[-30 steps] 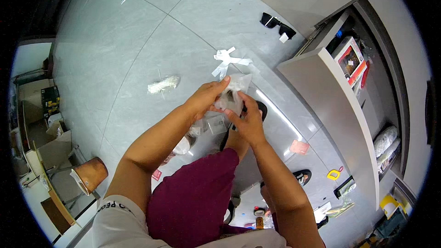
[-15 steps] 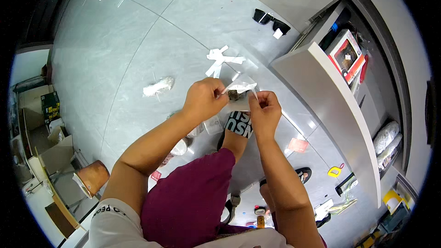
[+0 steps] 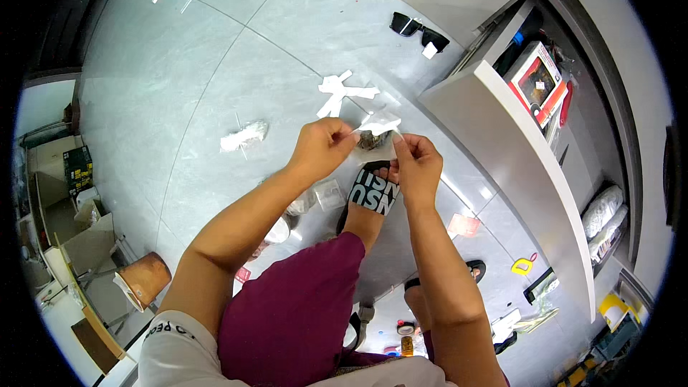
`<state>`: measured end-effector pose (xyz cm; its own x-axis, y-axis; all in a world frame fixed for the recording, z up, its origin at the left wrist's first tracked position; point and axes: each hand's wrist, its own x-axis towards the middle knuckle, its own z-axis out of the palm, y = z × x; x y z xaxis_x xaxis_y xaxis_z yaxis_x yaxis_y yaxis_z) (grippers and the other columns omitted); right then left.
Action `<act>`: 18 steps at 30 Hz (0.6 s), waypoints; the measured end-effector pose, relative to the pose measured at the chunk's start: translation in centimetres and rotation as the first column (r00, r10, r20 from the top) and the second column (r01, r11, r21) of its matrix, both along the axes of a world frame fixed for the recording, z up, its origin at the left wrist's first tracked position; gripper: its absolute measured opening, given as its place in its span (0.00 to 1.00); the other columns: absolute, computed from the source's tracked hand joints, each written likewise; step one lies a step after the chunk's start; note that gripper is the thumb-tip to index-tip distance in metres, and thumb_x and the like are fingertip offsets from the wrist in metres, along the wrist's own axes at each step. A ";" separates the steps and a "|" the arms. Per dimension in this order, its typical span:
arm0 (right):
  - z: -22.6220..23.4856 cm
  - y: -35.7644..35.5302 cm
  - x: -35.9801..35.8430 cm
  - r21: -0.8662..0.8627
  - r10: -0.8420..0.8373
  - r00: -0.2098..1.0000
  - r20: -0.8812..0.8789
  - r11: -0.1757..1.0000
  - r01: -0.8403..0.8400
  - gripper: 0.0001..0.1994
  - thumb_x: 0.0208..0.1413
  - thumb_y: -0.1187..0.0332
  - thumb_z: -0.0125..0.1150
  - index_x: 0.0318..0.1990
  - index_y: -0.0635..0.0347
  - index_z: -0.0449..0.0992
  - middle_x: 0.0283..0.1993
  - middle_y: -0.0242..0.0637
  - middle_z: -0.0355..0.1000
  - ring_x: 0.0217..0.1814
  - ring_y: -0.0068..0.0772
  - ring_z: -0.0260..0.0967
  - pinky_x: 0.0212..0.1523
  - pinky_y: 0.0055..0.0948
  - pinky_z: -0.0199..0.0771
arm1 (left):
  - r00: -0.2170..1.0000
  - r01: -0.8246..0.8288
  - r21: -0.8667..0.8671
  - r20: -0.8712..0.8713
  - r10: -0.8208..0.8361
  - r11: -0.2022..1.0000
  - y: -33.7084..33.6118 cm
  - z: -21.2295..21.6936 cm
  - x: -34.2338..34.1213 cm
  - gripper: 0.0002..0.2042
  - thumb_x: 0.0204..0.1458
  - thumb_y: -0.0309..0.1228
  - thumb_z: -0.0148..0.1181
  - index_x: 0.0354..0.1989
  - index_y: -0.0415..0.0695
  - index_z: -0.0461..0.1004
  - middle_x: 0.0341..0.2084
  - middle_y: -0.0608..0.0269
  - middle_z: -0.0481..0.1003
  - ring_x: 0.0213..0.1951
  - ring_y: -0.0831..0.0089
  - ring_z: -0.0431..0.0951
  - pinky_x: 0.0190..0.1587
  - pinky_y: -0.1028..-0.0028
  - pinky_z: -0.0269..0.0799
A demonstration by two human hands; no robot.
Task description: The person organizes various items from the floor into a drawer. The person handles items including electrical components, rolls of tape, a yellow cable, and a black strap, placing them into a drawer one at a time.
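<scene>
Fingers pinch translucent bag, dark clump inside.

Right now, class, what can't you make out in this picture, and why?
Dark contents of the clear bag: head view, too small and blurred to identify.
White round thing: head view, partly covered by the left forearm.
Sandal farther right: head view, middle hidden by the right forearm.
White shirt: head view, cut off by the lower edge.
</scene>
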<state>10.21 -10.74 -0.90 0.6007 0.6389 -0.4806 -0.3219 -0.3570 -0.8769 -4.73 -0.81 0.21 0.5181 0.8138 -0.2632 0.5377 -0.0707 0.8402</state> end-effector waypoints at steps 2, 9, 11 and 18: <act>0.1 0.5 0.1 0.006 -0.002 1.000 0.006 1.000 0.002 0.08 0.52 0.69 0.61 0.31 0.66 0.74 0.20 0.29 0.68 0.18 0.15 0.62 0.16 0.18 0.61 | 0.998 -0.028 -0.006 0.052 0.028 1.000 0.1 -0.1 0.2 0.08 0.46 0.29 0.62 0.23 0.36 0.74 0.18 0.57 0.73 0.20 0.73 0.72 0.24 0.74 0.67; 3.3 2.2 1.2 0.056 0.075 0.997 -0.033 0.996 -0.073 0.10 0.53 0.66 0.61 0.32 0.66 0.75 0.20 0.29 0.69 0.17 0.16 0.61 0.17 0.17 0.61 | 0.989 -0.074 -0.129 0.119 0.090 0.989 0.8 3.7 0.7 0.07 0.50 0.28 0.61 0.26 0.37 0.73 0.19 0.70 0.72 0.22 0.86 0.68 0.24 0.83 0.63; 5.1 2.9 1.4 0.071 0.110 0.993 -0.036 0.992 -0.107 0.10 0.53 0.66 0.62 0.32 0.66 0.76 0.20 0.29 0.69 0.17 0.15 0.61 0.17 0.17 0.61 | 0.974 -0.092 -0.168 0.188 0.124 0.981 1.2 5.1 0.4 0.06 0.51 0.28 0.61 0.27 0.38 0.73 0.20 0.71 0.72 0.23 0.86 0.68 0.25 0.84 0.62; 9.9 4.7 2.3 0.155 0.228 0.972 0.059 0.960 -0.234 0.10 0.53 0.66 0.61 0.33 0.65 0.77 0.20 0.28 0.69 0.18 0.15 0.61 0.19 0.16 0.62 | 0.905 -0.188 -0.243 0.335 0.264 0.952 1.9 9.3 0.3 0.06 0.50 0.26 0.62 0.30 0.37 0.74 0.23 0.69 0.74 0.26 0.86 0.69 0.29 0.83 0.65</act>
